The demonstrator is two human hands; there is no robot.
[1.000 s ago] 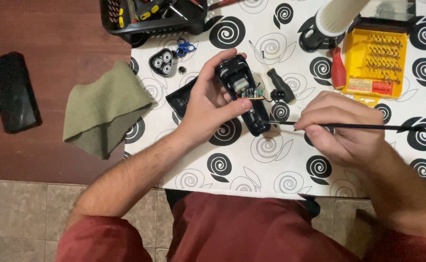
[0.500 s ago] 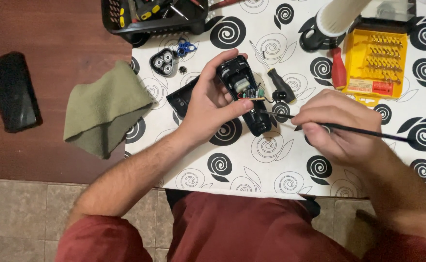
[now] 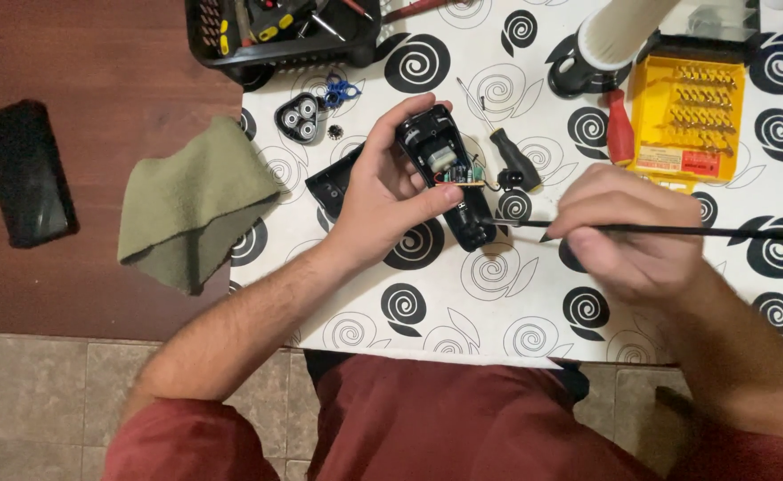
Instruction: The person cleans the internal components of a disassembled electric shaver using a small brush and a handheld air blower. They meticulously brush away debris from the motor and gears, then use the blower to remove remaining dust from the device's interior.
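Left hand [image 3: 383,191] grips opened shaver body [image 3: 449,178]; right hand [image 3: 628,233] holds thin black rod [image 3: 676,232], possibly brush.

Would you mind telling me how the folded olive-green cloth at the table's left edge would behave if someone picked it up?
The folded olive-green cloth would probably go floppy and unfold, since it lies in soft, loose folds. It looks light, being thin fabric. It partly overhangs the spiral-patterned white table cover, so a push would likely slide or bunch it rather than roll it.

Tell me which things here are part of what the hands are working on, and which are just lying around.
In use:
opened shaver body in left hand
thin black tool in right hand

Lying about:
green cloth
yellow bit case
black basket
shaver head
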